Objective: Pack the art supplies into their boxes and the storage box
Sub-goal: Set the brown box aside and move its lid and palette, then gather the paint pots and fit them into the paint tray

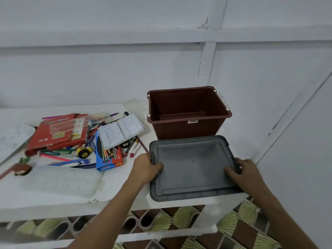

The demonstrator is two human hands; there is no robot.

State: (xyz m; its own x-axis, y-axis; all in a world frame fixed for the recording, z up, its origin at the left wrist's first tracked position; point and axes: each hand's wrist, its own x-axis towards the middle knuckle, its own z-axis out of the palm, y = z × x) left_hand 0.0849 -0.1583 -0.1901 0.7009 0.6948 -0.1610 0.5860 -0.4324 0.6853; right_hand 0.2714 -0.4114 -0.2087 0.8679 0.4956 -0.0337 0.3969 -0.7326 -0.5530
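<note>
Head view, and nearest us both hands clamp the grey lid: left hand curled round its left edge, right hand round its right edge, lid flat on the white shelf. Just behind stands the brown storage box, open-topped. Further left, pens and boxes lie heaped.

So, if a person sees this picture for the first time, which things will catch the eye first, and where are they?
Probably the brown storage box, standing open and empty at the back right of the white table. In front of it lies the grey lid, gripped at its sides by the left hand and the right hand. To the left is a colourful heap of pens and boxes, with a red box and a blue watercolour box.
</note>
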